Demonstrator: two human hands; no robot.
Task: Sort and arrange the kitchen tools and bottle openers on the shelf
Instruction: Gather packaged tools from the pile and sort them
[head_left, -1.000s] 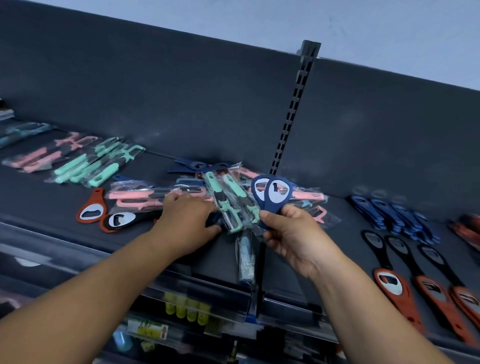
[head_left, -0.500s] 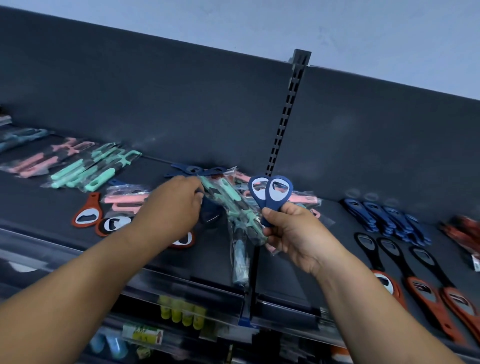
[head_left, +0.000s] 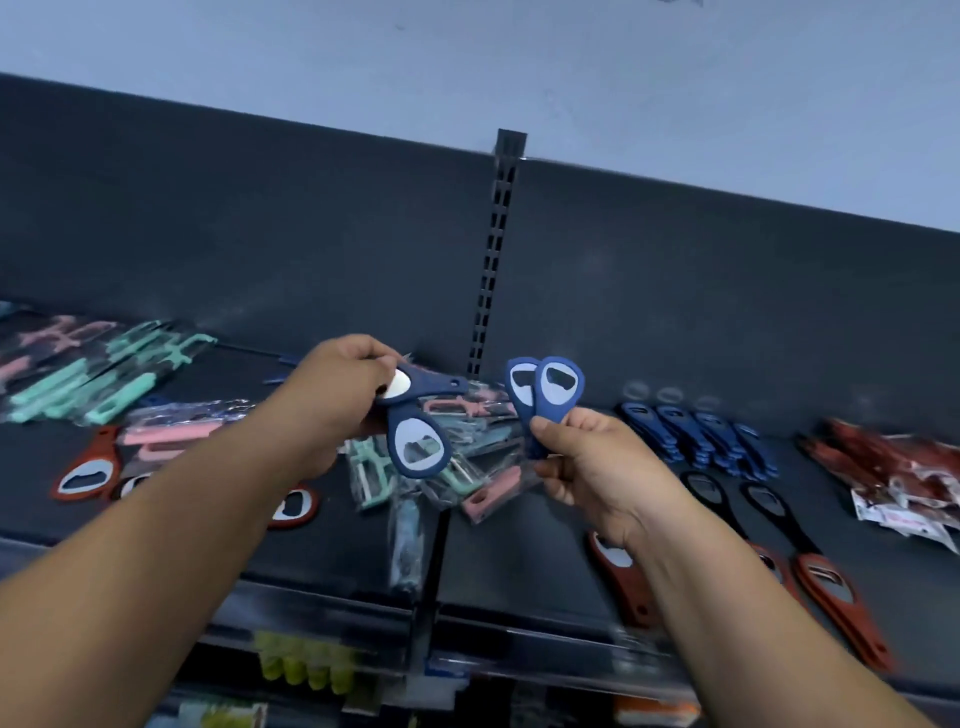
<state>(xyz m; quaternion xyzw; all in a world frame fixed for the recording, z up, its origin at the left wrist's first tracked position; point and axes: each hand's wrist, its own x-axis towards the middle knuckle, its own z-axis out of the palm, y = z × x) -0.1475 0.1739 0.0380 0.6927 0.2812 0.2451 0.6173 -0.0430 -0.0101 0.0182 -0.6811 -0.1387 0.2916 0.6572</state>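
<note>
My left hand (head_left: 332, 400) holds two dark blue bottle openers (head_left: 418, 441) above a mixed pile of bagged peelers (head_left: 457, 457) in the middle of the shelf; one opener hangs down, the other points right. My right hand (head_left: 592, 462) pinches two more blue bottle openers (head_left: 548, 389) by their handles, heads up. A row of blue openers (head_left: 696, 436) lies to the right. Red and black openers (head_left: 821, 582) lie nearer the front edge.
Mint and pink peelers (head_left: 104, 384) lie in rows at the left, with red openers (head_left: 88, 473) in front of them. Red packets (head_left: 898, 467) sit at the far right. A slotted upright (head_left: 498, 260) divides the dark back panel. A lower shelf with goods (head_left: 306, 665) shows below.
My left hand has lifted out of the pile with two blue bottle openers in it. My right hand has kept its two openers raised. The view has tilted upward.
</note>
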